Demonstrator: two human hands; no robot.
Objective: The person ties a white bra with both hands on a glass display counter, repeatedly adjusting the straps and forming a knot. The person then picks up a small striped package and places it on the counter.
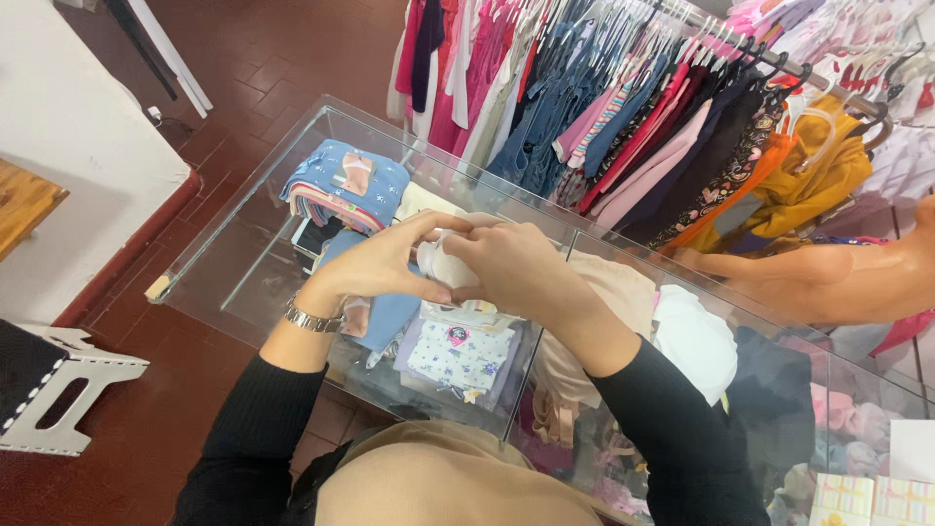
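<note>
Small white garment (438, 261) sits bunched over the glass counter (243, 263), above folded floral packs (460, 356). Left hand (385, 261) and right hand (508, 265) both pinch it, fingers closed. Clothes rack (672, 88) stands behind.

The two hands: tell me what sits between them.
In the head view, a small bunched white cloth sits between the left hand and right hand, pinched by both sets of fingers above the glass counter.

Clothing shop, garments hanging packed on a rail (682, 19), folded stock lying on a glass counter (243, 282), mannequin arm (828, 278) resting nearby
</note>
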